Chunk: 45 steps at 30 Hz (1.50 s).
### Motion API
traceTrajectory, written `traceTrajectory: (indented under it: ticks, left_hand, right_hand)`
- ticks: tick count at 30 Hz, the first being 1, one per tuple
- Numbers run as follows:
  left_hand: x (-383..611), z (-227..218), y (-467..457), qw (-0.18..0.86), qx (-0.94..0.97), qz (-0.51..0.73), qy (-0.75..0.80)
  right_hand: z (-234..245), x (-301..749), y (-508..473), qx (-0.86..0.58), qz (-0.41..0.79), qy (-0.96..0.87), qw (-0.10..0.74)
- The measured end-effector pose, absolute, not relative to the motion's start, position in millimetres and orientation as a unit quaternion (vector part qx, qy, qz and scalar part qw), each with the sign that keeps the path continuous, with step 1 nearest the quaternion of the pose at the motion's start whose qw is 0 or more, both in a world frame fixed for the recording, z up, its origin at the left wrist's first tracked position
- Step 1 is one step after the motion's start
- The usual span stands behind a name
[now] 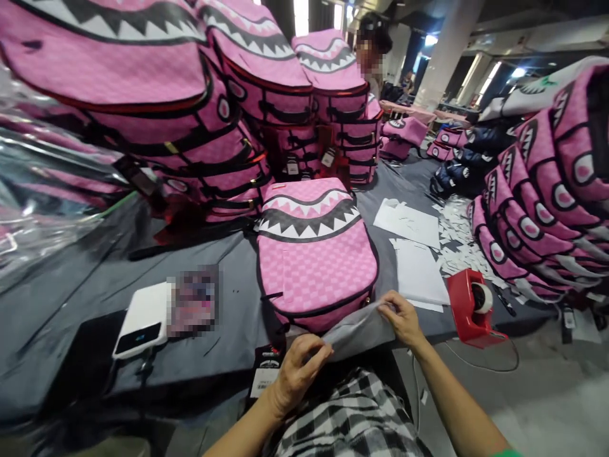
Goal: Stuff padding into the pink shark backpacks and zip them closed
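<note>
Saw one pink backpack [318, 254] lying face up on the grey cloth [228, 339] of the table, close to the front edge, printed with a toothed mouth in black and white. Spotted one small red label near its top, too small to read. Found the left hand [304, 368] with thumb and fingers nearly together on one end of a grey sheet [359, 333], and the right hand [399, 317] pinching the other end, just below the bag's lower edge. Noted one black hang tag [266, 374] beside the left hand, bearing white print and a barcode sticker, illegible. Made out one white device [143, 320] with a dark display to the left, next to a pixelated item [193, 304]. Counted, to the right, one red tape dispenser [464, 311] holding one roll of tape [483, 297], near white papers [421, 273] and many paper strips [459, 235]. Counted three tall stacks of pink backpacks [264, 57] behind, hung with more tags, and one leaning pile [537, 216] at far right, overlapping too much for a sure count. Glimpsed one person [375, 32] beyond the stacks
</note>
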<state>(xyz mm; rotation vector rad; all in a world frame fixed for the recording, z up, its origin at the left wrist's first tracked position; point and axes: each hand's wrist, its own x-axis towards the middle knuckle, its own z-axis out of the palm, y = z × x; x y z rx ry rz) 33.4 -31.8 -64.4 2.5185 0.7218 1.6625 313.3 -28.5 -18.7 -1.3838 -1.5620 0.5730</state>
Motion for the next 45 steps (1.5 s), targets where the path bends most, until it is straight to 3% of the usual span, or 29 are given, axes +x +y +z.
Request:
traceTrajectory:
  ticks: [5,10,16,27,34,40,45]
  left_hand:
    - [35.6,-61.9,-33.2,-0.034,0.844,0.465,0.265]
    - [41.0,-52.0,-36.1,-0.055,0.853,0.433,0.287]
    - [41.2,-48.3,-34.2,-0.038,0.851,0.443,0.280]
    - [45.8,-77.5,-62.7,-0.098,0.752,0.474,0.447]
    - [25.8,-58.3,-35.6,-0.133,0.850,0.396,0.320]
    - [6.4,-36.0,-18.1,-0.072,0.930,0.285,0.221]
    - [-4.4,17.0,-0.8,0.044,0.954,0.160,0.251]
  right_hand:
    - [-15.9,297.6,-5.7,-0.567,0.187,-0.651,0.468]
    - [-26.2,287.7,-28.1,-0.584,-0.038,-0.645,0.490]
    - [-27.0,279.9,-41.9,-0.460,-0.113,-0.804,0.361]
    - [-14.9,299.7,-16.7,-0.281,-0.131,-0.914,0.262]
    - [-13.2,302.4,-6.2,-0.294,-0.076,-0.940,0.156]
    - [-5.6,304.5,7.8,-0.253,-0.013,-0.966,0.052]
    - [49.5,292.4,21.5,-0.236,0.034,-0.969,0.062]
